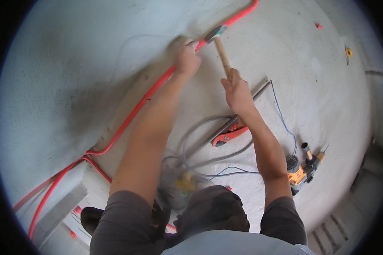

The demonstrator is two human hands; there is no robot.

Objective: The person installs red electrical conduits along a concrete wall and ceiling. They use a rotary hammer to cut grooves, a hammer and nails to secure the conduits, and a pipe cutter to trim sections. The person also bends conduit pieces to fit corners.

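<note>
red pipe (138,106) meets left hand (188,59), grip unclear; right hand (239,94) clutches hammer (222,55); cutter (230,136), drill (297,175) lie about.

The person (125,219) over there wears the wide camera on the head, back from the fingers (235,76). It looks along both forearms (151,121), quite near.

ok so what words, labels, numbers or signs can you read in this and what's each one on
No text can be read clearly anywhere in this view.
Orange-and-black rotary hammer drill: dark marking on the orange housing, too small to read.
Red-handled pipe cutter: a small mark on the handle, too small to read.
Wooden-handled hammer: no lettering can be made out.
Red pipe: no lettering can be made out.
</note>
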